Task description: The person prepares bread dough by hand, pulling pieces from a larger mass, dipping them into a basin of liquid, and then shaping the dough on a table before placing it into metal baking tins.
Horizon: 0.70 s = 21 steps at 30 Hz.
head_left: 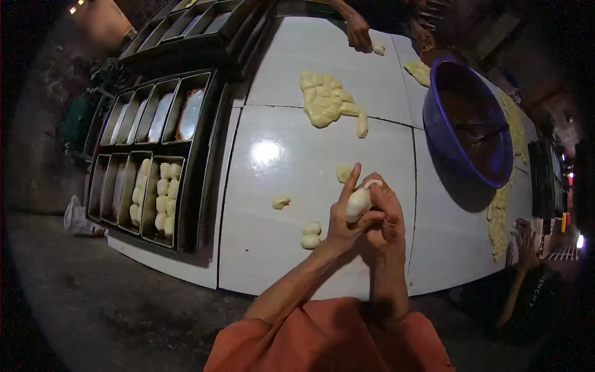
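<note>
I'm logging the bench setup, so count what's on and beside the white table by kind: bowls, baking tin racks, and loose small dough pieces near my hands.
Purple bowl: 1
Baking tin racks: 2, a second one behind
Loose small dough pieces: 4, counting and
Dough ball held in both hands: 1
Total: 8

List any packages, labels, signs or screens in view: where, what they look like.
White bag: floor at left, beside the baking tins; crumpled, white.
Sleeve print: lower right, on another person's dark sleeve; small pale lettering.
Nothing printed by the left hand and right hand, which hold a dough piece.
</note>
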Available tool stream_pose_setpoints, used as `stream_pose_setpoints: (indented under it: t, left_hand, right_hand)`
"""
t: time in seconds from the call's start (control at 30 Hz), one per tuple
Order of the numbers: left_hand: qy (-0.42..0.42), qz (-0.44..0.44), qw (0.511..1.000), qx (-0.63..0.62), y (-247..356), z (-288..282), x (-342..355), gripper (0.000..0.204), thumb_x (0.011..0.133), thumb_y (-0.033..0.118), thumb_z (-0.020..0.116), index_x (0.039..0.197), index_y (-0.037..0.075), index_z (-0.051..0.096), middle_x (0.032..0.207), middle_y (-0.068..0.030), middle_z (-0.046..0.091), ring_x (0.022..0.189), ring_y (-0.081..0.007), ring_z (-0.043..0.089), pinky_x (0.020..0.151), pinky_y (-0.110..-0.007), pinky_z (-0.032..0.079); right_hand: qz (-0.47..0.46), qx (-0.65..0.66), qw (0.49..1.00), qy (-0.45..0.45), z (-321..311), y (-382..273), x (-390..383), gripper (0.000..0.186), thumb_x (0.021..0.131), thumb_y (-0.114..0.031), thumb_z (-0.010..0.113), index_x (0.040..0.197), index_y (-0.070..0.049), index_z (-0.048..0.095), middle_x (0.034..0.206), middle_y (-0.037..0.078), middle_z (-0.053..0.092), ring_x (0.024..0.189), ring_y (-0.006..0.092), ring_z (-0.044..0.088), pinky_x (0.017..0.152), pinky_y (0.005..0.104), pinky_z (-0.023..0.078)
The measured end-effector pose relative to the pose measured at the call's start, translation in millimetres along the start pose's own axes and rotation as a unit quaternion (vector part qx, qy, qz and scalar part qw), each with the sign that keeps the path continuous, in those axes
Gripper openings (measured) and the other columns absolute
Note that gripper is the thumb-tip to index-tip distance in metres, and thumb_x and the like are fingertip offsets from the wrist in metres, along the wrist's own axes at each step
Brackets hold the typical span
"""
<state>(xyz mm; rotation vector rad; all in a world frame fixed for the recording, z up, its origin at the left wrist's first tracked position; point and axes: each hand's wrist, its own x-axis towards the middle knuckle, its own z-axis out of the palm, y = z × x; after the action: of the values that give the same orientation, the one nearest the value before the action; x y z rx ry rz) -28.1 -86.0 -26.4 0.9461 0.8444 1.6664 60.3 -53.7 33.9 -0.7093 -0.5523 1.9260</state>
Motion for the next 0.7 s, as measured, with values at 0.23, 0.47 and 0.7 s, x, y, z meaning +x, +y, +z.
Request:
stream_pose_setpoints:
  t: [0.23,0.47,0.7]
  left_hand:
    - [-0.044,-0.215,0.974,0.052,43.0,-22.6,-0.5,0.079,0.09,0.006,0.073,0.156,0.011,0.03,0.145,-0.0206,0.051,0.116,-0.0229,0.062,0.094,-0.036,0.055]
    - [-0.006,-0.226,0.953,0.202,77.9,-64.4,0.9,0.041,0.097,0.01,0.065,0.136,0.0,0.056,0.122,-0.0164,0.068,0.107,-0.0212,0.068,0.091,-0.033,0.055]
    - [-0.044,-0.309,0.93,0.194,89.7,-65.5,-4.2,0.041,0.098,0.016,0.065,0.134,-0.001,0.058,0.121,-0.0159,0.068,0.108,-0.0199,0.067,0.092,-0.035,0.055]
  right_hand:
    - [-0.314,-0.213,0.924,0.041,-81.3,-127.0,39.0,0.041,0.088,-0.023,0.068,0.119,-0.001,0.055,0.116,0.008,0.058,0.107,0.0174,0.06,0.09,0.0331,0.052]
    - [-0.142,-0.542,0.81,0.173,-197.9,-278.8,109.0,0.023,0.094,-0.022,0.065,0.112,-0.008,0.061,0.1,0.003,0.063,0.089,0.0146,0.061,0.078,0.028,0.05]
    - [0.147,-0.731,0.66,0.097,-263.4,-268.2,153.6,0.03,0.086,-0.023,0.073,0.109,-0.004,0.07,0.102,0.004,0.07,0.093,0.0161,0.063,0.082,0.0338,0.051]
